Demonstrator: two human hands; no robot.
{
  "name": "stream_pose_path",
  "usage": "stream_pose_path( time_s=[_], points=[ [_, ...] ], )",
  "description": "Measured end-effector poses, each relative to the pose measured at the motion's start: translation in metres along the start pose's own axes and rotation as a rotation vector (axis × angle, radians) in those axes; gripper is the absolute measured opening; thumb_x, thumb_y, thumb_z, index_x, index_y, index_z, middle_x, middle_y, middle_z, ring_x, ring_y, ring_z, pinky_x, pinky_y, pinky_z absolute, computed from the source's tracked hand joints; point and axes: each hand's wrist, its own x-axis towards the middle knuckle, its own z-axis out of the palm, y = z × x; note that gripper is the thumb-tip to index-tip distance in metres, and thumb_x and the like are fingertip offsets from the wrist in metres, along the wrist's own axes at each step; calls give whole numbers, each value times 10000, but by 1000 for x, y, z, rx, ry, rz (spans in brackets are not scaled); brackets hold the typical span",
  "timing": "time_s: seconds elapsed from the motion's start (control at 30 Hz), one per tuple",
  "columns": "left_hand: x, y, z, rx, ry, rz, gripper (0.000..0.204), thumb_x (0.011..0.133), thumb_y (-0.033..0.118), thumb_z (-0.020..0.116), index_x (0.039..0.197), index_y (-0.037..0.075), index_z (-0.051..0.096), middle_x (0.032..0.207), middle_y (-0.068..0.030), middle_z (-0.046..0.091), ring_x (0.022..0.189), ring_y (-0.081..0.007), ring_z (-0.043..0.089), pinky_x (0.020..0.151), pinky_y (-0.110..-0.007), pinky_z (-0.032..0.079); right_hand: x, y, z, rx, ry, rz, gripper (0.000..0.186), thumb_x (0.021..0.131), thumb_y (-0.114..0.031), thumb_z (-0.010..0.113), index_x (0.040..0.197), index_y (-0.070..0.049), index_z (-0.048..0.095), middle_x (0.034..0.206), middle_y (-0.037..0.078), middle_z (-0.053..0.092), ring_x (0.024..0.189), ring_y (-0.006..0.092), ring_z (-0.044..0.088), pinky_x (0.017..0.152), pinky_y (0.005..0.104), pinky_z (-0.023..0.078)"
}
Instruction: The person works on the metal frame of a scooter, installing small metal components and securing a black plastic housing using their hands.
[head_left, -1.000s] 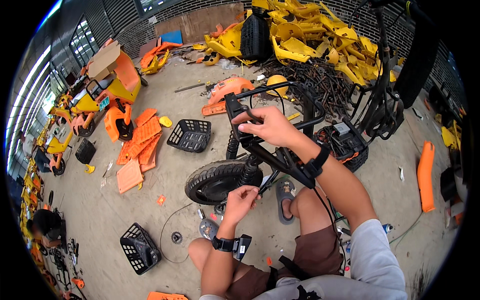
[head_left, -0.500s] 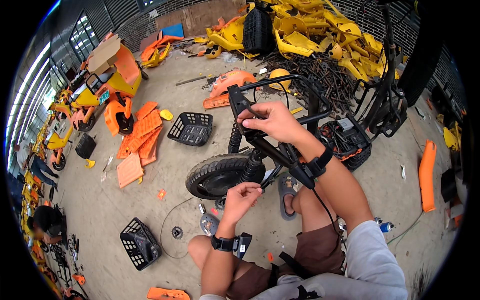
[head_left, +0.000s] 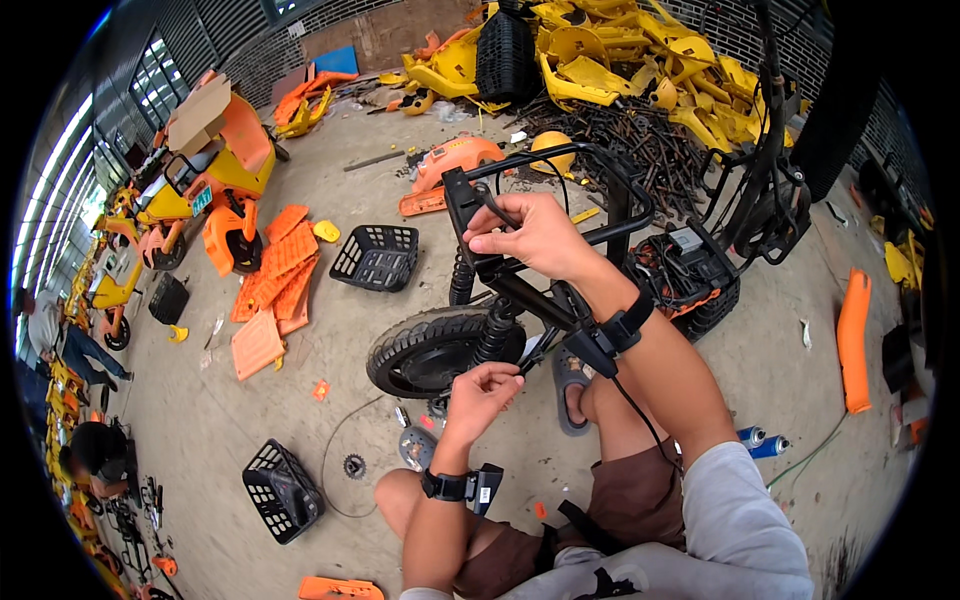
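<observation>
The stripped black vehicle frame (head_left: 530, 295) stands before me, with a rear wheel (head_left: 410, 360) and a coil-spring shock absorber (head_left: 495, 335) under it. At the frame's rear bracket (head_left: 462, 200), my right hand (head_left: 545, 238) is closed, thumb and fingers pinching a dark, thin, rod-like piece (head_left: 490, 208) whose exact kind I cannot make out. Lower down, my left hand (head_left: 480, 402) is beside the wheel and the shock absorber's lower end. Its thumb and forefinger are pressed together, and whatever lies between them is too small to tell.
Black baskets (head_left: 375, 258) and orange panels (head_left: 280, 270) lie on the concrete floor. A small sprocket (head_left: 354, 466) rests near my left foot, and blue spray cans (head_left: 768, 446) lie to my right. Yellow body parts (head_left: 590, 75) are piled at the back. Two people are at far left.
My view has shifted slightly. The right hand stays at the bracket with its fingers moved a little; the left hand keeps its pinch. At far left a standing person has moved further into view.
</observation>
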Motion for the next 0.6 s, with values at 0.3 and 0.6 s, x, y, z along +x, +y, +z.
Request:
stream_pose_path(
  time_s=[0.3,0.6],
  points=[
    [0,-2,0,13,1,12,210,867,106,744,1030,-16,694,786,-17,680,648,-59,598,570,-220,490,-6,-14,4,-215,43,-29,293,803,-129,809,1039,8,700,916,58,724,869,74,659,762,237,528],
    [2,2,4,15,-9,-20,211,875,82,735,1044,-32,681,789,-32,679,640,-74,600,570,-227,491,0,-7,3,-165,12,-4,249,835,-101,771,1034,28,696,973,97,734,919,115,677,839,266,538]
  ],
)
